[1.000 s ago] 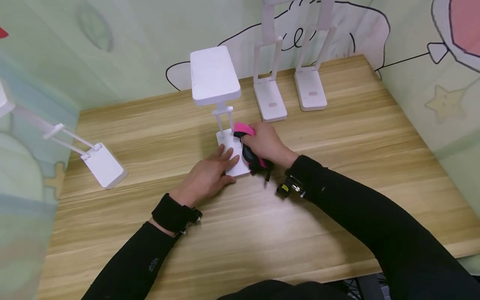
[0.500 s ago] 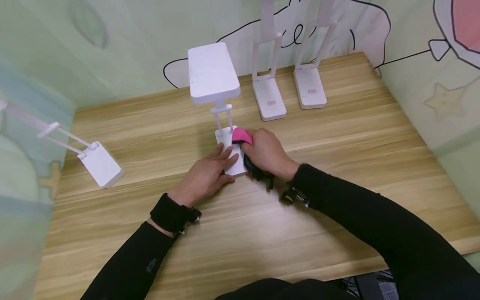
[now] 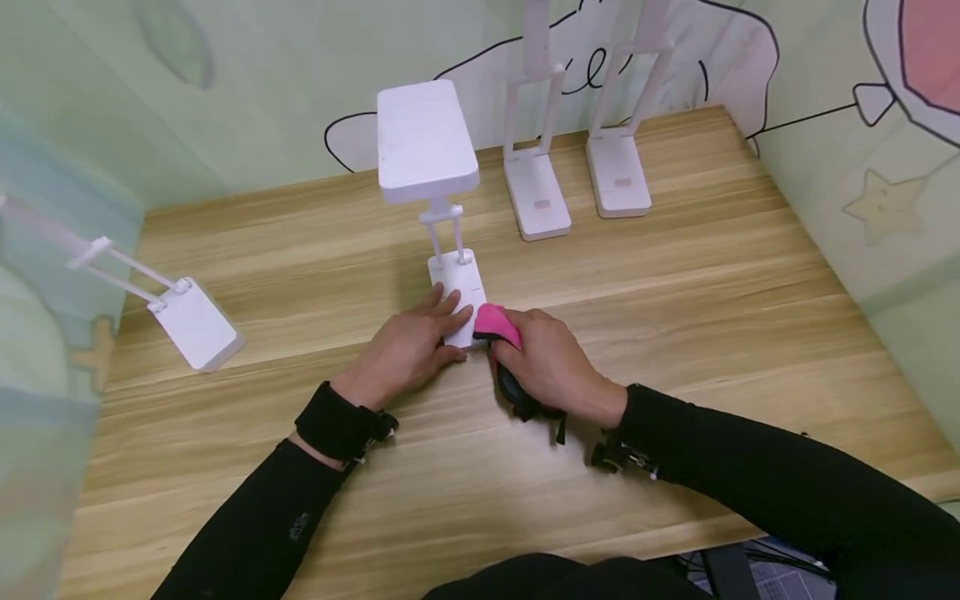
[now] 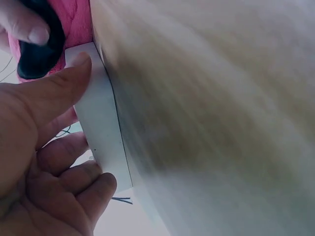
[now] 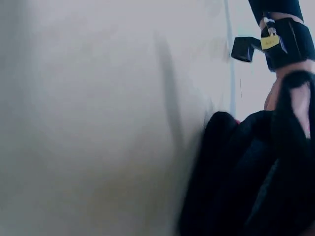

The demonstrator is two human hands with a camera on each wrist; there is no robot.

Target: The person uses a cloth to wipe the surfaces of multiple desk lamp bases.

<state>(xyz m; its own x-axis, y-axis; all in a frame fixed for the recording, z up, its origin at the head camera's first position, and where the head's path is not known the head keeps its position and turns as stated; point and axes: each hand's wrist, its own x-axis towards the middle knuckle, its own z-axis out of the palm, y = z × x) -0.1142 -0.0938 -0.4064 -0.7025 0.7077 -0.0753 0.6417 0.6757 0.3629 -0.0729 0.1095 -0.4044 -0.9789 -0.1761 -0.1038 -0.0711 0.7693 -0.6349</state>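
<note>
A white desk lamp (image 3: 426,137) stands mid-table, its flat head raised over its base (image 3: 459,279). My left hand (image 3: 405,346) holds this base near its front end, fingers spread over the top. In the left wrist view the thumb and bent fingertips press along the base's side (image 4: 101,113). My right hand (image 3: 555,358) grips a pink and black plush cloth (image 3: 495,323) at the base's front right corner. Its pink part (image 4: 76,24) meets the end of the base. Dark folds of the cloth (image 5: 246,167) fill the lower right of the right wrist view.
Two more white lamps (image 3: 538,196) (image 3: 619,175) stand at the back right. Another lamp (image 3: 197,325) is on the left, its head out of view. Patterned walls (image 3: 262,100) border the wooden table (image 3: 337,467). Dark cables (image 3: 780,554) lie below the front edge.
My right hand has drawn the cloth along the right side of the lamp base toward me, from near the hinge to the front corner. My left hand stays on the base.
</note>
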